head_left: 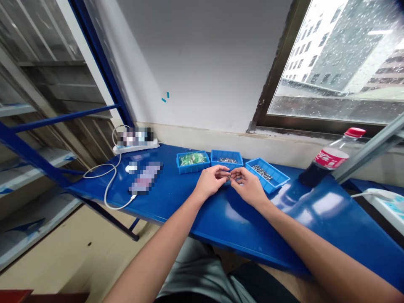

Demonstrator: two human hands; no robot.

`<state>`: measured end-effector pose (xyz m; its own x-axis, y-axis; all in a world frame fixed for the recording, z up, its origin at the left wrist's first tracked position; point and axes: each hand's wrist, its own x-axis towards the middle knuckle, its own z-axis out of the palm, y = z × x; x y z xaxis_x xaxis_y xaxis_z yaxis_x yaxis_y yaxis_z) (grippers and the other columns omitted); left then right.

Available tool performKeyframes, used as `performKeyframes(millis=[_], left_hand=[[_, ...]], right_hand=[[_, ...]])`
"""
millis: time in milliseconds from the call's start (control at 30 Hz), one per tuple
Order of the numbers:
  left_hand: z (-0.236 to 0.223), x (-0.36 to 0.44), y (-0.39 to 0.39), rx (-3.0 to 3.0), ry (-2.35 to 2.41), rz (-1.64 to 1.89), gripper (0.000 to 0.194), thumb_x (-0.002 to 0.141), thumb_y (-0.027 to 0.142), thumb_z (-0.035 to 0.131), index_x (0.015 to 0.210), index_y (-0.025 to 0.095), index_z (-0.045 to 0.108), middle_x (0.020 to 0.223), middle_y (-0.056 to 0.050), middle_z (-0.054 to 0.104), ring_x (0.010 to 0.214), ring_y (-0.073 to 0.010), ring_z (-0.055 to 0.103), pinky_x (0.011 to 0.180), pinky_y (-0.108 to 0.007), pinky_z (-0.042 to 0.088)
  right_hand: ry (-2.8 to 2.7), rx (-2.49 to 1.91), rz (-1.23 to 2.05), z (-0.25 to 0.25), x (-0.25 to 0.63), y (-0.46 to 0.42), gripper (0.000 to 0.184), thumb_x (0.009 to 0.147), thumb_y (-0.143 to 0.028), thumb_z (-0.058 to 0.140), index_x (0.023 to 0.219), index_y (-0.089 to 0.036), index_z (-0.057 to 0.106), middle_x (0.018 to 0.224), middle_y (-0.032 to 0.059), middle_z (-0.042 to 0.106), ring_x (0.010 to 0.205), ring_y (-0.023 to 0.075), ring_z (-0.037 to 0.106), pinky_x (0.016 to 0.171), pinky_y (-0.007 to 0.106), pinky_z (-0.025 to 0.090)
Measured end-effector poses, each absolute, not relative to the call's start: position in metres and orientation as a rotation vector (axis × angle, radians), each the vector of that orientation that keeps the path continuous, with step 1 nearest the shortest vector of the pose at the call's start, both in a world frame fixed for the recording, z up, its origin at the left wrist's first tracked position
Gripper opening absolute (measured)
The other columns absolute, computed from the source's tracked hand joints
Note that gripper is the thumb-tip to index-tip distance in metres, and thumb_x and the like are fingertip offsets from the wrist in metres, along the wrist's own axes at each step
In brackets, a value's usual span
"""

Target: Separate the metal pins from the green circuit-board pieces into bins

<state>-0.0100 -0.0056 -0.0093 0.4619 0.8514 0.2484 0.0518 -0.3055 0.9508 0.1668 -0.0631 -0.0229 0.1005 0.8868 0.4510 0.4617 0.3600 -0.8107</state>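
My left hand [211, 182] and my right hand [248, 185] meet above the blue table, fingertips pinched together. Between them is a small shiny metal part [229, 176], mostly covered by the fingers; its exact kind is too small to make out. Just beyond the hands stand three blue plastic bins. The left bin [194, 169] holds small green and clear pieces. Thin metal pin-like pieces lie in the middle bin [226, 154]. The right bin [277, 178], set at an angle beside my right hand, contains short metal cylindrical pieces.
A cola bottle [330, 158] with a red cap stands at the right, near a slanted metal bar. On the left lie a blurred phone-like object [145, 179], a white cable [110, 198], a small white case [131, 167] and a power strip [137, 147]. The table's front edge [233, 240] is near my lap.
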Motion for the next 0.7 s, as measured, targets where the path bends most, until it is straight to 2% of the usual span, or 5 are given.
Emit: performKeyframes(millis=[200,433,700], left_hand=[[-0.0065,-0.0096,-0.0075,1.497,0.795,0.966,0.034,0.087,0.016,0.079,0.121,0.014,0.072,0.097,-0.01,0.084,0.087,-0.0217,0.082,0.084,-0.034,0.067],[-0.0028,-0.0135,-0.0084,1.631,0.903,1.003,0.034,0.088,0.023,0.08,0.121,0.016,0.074,0.098,-0.008,0.084,0.086,-0.0224,0.082,0.083,-0.033,0.066],[-0.0003,-0.0164,-0.0104,1.787,0.945,1.098,0.035,0.092,0.021,0.074,0.127,0.018,0.074,0.109,-0.008,0.084,0.101,-0.0245,0.081,0.099,-0.037,0.063]], right_hand=[[-1.423,-1.207,0.524,-0.0258,0.169,-0.0601,0.027,0.09,-0.039,0.074,0.109,-0.021,0.067,0.099,0.0092,0.075,0.09,0.0238,0.075,0.078,0.037,0.065],[-1.436,-1.178,0.525,-0.0248,0.1687,-0.0628,0.032,0.091,-0.046,0.076,0.111,-0.022,0.069,0.104,0.0109,0.078,0.097,0.0264,0.078,0.085,0.042,0.067],[-1.428,-1.133,0.612,-0.0216,0.1623,-0.0679,0.032,0.091,-0.044,0.077,0.114,-0.024,0.066,0.112,0.0115,0.08,0.108,0.0287,0.078,0.093,0.046,0.067]])
